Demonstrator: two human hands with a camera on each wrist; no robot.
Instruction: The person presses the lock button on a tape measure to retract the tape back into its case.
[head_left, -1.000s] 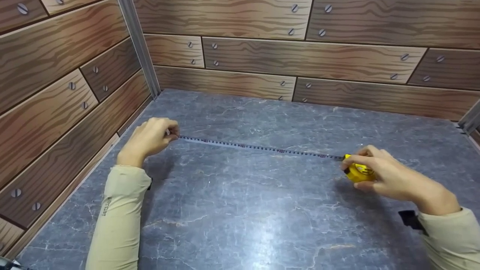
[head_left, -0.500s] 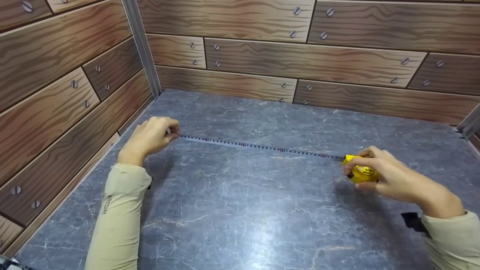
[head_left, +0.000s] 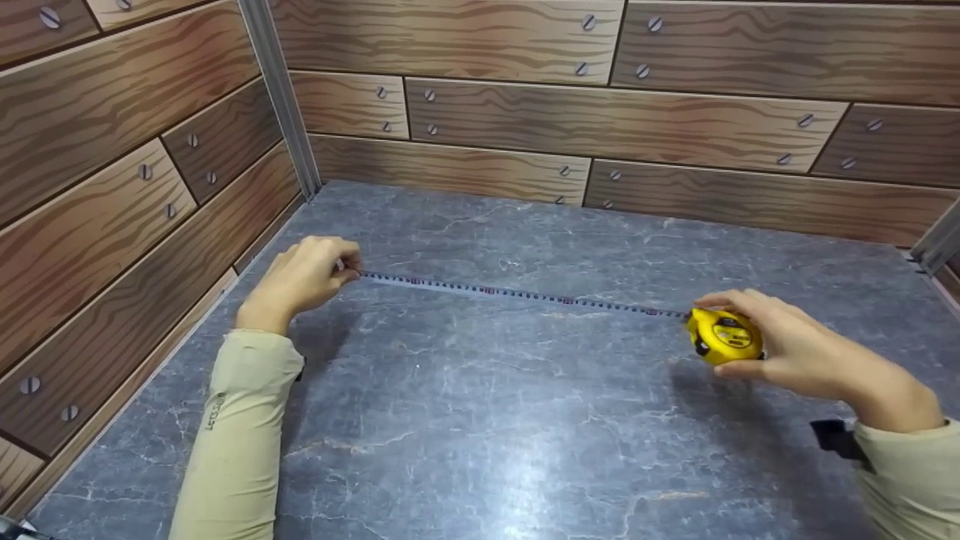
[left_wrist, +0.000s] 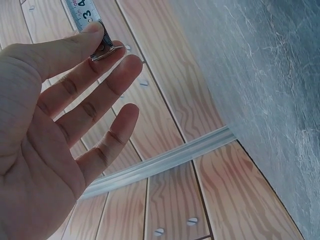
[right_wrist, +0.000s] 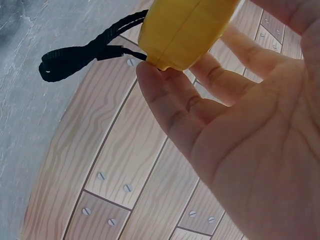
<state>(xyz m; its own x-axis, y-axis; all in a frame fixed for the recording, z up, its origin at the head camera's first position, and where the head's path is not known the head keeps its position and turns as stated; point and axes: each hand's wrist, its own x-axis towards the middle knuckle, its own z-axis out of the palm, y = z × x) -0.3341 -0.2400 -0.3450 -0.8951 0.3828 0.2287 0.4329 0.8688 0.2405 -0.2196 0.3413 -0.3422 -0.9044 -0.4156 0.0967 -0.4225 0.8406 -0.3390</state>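
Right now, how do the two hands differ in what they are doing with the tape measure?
The left hand pinches only the metal hook end of the tape blade with thumb and forefinger, its other fingers spread loose; the right hand wraps round the yellow case. The left hand sits near the wooden side wall, the right farther out over the grey surface. Both hold the blade stretched between them.

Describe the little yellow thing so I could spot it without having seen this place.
Start at the grey marbled tabletop boxed in by wood-patterned walls. The right hand grips the tape measure case, its thin blade stretching to the left hand. It is the only bright yellow item, with a black wrist loop.
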